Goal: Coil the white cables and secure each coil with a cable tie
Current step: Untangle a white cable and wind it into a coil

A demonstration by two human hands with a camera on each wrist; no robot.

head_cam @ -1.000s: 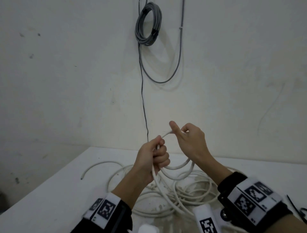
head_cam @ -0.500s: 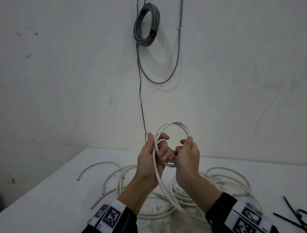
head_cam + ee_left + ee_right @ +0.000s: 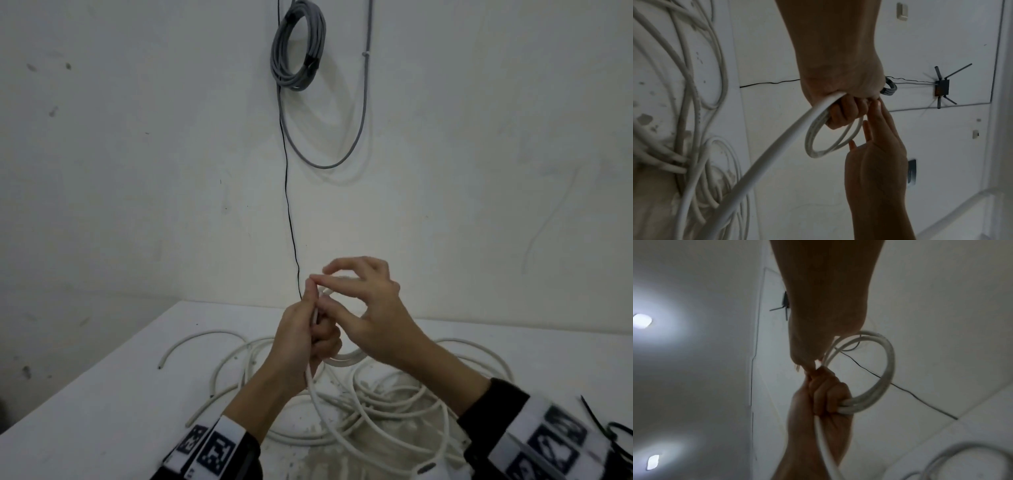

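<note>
Left hand (image 3: pixel 301 342) fist gripping small white cable coil (image 3: pixel 830 138) above desk (image 3: pixel 85 411), right hand (image 3: pixel 370 308) now off the loop, fingers spread loose, fingertip touching left thumb, loop sits lower than half a second ago

The person wore black sleeves (image 3: pixel 493 401), and white wristbands (image 3: pixel 219 445) printed with black square marker patterns wrapped both forearms; the hands were bare.

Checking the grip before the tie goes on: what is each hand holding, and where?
The left hand grips the small cable coil at its gathered side. The right hand holds nothing; its straight fingers touch the coil's top.
</note>
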